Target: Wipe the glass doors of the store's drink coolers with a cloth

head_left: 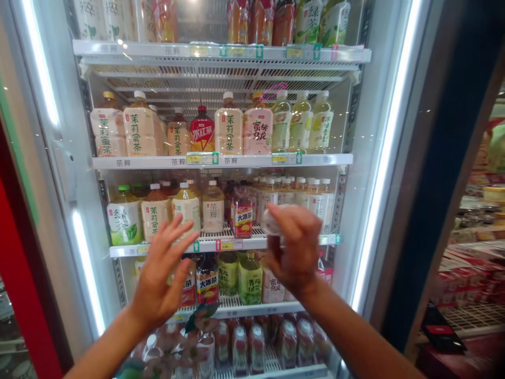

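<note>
My right hand (pixel 296 247) is raised in front of the drinks cooler, closed around a white crumpled wad (pixel 272 223) that looks like a cloth or tissue. Fingers cover most of the wad. On the left, my left hand (pixel 158 279) has its fingers stretched out and holds nothing. It is in front of the glass; whether it touches cannot be told. Faint reflections and a pink scribble (pixel 275 91) show on the glass door. Behind it, a dark-red tea bottle (pixel 242 213) stands between my hands, beside a pale tea bottle (pixel 213 208).
White wire shelves (pixel 223 161) hold rows of bottled tea. Bright light strips (pixel 389 147) run down both sides of the cooler. At the right, past a dark frame (pixel 445 158), are other shelves with red packages (pixel 465 273). A red edge (pixel 23 273) stands at far left.
</note>
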Demonstrator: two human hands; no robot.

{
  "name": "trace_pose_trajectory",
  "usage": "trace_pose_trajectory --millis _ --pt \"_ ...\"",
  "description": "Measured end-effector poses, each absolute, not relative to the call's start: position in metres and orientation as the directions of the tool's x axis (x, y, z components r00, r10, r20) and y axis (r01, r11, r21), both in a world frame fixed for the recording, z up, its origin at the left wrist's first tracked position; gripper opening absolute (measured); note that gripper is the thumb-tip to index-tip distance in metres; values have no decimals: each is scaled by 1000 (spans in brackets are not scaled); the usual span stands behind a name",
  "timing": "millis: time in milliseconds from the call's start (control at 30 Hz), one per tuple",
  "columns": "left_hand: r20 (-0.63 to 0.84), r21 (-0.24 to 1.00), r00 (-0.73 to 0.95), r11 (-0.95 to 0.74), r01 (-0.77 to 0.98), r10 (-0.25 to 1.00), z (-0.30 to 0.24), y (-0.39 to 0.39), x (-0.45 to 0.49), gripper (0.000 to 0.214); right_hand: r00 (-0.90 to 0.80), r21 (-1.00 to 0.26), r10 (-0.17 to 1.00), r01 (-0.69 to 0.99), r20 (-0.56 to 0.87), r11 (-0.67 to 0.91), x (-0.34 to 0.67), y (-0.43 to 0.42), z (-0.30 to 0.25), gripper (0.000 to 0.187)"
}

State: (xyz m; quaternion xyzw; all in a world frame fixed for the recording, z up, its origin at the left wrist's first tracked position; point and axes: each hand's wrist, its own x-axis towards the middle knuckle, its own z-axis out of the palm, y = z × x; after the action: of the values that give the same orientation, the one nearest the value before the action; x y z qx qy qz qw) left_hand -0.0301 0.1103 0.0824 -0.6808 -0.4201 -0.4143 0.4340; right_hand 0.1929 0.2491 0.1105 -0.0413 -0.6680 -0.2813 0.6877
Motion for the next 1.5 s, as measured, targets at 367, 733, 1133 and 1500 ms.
trace_pose_trajectory --millis 367,733,1133,1500 --pt "961 -190 184 7 982 205 16 186 -24 66 -461 326 -46 550 886 769 107 279 26 87" --pt "970 -179 161 87 980 185 15 195 -34 67 -394 338 -129 524 910 782 109 274 -58 74" --pt "973 -143 120 108 984 195 -20 192 -36 68 -422 281 -31 546 906 790 103 269 -24 72" --pt "966 -117 91 92 989 244 -48 187 -39 67 -420 295 -41 561 906 774 102 274 23 86"
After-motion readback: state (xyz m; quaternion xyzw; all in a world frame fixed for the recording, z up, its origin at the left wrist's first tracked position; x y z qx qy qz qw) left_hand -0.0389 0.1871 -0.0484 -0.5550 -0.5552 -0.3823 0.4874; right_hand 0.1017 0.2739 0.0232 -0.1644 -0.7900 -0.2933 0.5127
